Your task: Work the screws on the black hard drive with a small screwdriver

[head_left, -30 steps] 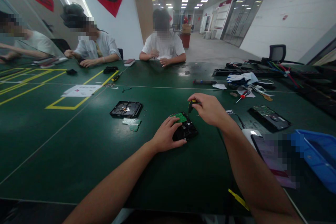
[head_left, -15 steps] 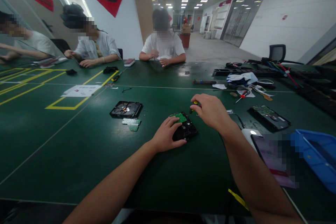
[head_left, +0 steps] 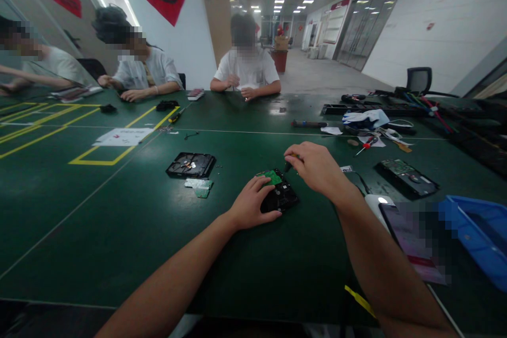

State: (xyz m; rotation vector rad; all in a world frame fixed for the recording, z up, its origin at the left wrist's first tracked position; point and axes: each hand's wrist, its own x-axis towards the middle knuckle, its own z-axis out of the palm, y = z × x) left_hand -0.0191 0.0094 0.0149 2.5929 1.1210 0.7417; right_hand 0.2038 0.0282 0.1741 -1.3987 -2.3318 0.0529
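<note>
A black hard drive [head_left: 282,196] with a green circuit board [head_left: 272,176] on its top lies on the green table [head_left: 119,222] in front of me. My left hand [head_left: 250,204] presses on the drive's near left side, fingers curled over its edge. My right hand [head_left: 312,167] is closed around a screwdriver [head_left: 289,163] with a yellow and black handle. The screwdriver tip points down at the far edge of the drive.
A second open drive [head_left: 190,164] and a loose green board [head_left: 199,186] lie to the left. Another drive [head_left: 406,176], tools [head_left: 368,141] and a blue bin [head_left: 479,232] are at the right. Three people sit along the far and left sides.
My right hand has shifted slightly left and turned on the screwdriver handle. My left hand and the drive have stayed in place.
</note>
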